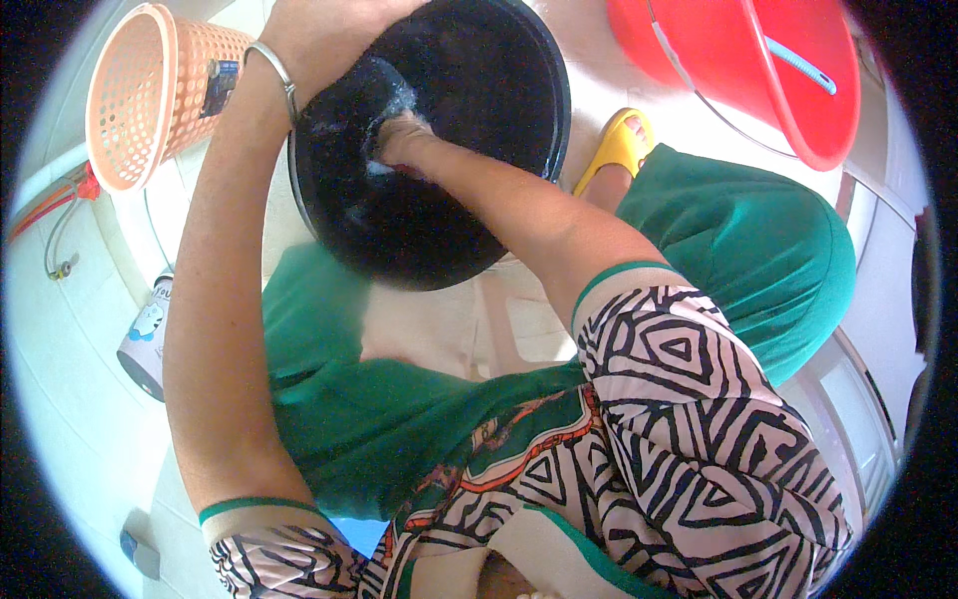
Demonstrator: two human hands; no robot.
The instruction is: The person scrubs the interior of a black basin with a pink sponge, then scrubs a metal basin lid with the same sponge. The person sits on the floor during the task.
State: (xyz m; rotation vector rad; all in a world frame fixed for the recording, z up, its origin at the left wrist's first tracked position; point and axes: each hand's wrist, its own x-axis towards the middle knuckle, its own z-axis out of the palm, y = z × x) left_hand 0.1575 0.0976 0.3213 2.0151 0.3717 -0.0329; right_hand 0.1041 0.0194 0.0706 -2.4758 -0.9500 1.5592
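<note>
Cannot see the fingers of the left hand [334,35]: cut off by the upper edge. Cannot make out those of the right hand [404,142] either: lost in the shade of the black tub [489,85], among white suds [402,98]. Also cut off at the top, the tub's far rim; hidden behind the left hand, a stretch of its upper-left rim. Too dark inside to tell water from cloth or bare bottom.

Reaches with the right hand down into the tub, wrist bent above the suds, fingertips out of sight. Cannot tell its spread, nor any hold on something below; touching the suds, at least by appearance. Has the left hand over the tub's upper-left rim, a silver bangle [284,78] around its wrist. Cannot tell its openness or grip, nor any actual contact with the rim.

Places the tub at upper centre, in front of the lap, with green trousers [758,240] to either side and a yellow slipper [611,150] just beside it on the right. Shows a peach basket [167,90] at upper left, tilted, partly behind the left forearm; at upper right, a red bucket [733,60], cropped, with a blue rod [803,68] inside. Half hidden by the same forearm, a pale can [147,334]. Too dim at lower left to identify, a small dark object [140,542].
</note>
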